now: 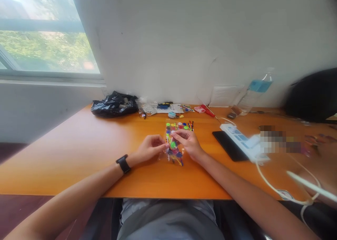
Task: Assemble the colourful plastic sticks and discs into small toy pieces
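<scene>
A clear plastic packet [174, 155] of small coloured discs and sticks lies on the orange table [79, 155] in front of me. My left hand [150, 147] has its fingers curled and pinches at the packet's left side. My right hand [188, 141] rests on the packet's right side, fingers bent, pinching near a green disc [173, 144]. More coloured discs and sticks [180, 126] lie loose on the table just beyond the hands. A black watch [123, 163] sits on my left wrist.
A black plastic bag [114, 104] lies at the back left. Small tools and papers [168, 108] line the wall. To the right are a black phone [229, 146], a white power strip [243, 141] with cables, a water bottle [254, 92] and another person's dark hair [313, 94].
</scene>
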Motion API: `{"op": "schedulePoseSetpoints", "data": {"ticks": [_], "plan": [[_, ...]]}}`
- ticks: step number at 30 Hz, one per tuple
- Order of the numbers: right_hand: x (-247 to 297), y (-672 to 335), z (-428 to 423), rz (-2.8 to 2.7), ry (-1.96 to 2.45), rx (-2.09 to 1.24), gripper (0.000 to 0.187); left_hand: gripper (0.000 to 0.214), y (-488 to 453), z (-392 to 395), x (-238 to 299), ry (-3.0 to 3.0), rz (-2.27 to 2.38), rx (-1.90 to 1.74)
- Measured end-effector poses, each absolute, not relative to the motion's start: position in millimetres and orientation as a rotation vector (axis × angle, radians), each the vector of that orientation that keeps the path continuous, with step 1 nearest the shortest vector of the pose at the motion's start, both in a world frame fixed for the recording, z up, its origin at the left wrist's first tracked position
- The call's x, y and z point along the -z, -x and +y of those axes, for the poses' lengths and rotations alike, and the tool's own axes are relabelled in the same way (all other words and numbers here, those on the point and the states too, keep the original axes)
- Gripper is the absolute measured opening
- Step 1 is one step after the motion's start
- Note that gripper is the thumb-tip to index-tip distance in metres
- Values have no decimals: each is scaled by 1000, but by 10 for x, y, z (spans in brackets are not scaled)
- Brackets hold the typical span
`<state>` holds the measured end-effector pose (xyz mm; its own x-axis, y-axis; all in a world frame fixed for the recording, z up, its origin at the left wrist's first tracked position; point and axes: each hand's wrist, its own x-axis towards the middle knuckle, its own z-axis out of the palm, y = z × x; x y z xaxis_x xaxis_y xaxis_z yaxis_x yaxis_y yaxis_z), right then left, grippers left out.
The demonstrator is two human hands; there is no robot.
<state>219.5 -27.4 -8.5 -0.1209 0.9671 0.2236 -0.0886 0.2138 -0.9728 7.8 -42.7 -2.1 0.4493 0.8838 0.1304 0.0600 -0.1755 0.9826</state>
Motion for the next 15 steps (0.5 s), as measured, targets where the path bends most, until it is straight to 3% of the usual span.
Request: {"op": "schedulePoseSetpoints", "data": {"ticks": [8, 15], "plan": [[39, -2257, -247, -1341, 947, -1178, 36, 21, -64, -425, -30, -1414, 785, -1020], [72, -2229, -265, -1449, 918, -1186, 35, 35, -35, -376, -4, -1507, 856, -1045]]}}
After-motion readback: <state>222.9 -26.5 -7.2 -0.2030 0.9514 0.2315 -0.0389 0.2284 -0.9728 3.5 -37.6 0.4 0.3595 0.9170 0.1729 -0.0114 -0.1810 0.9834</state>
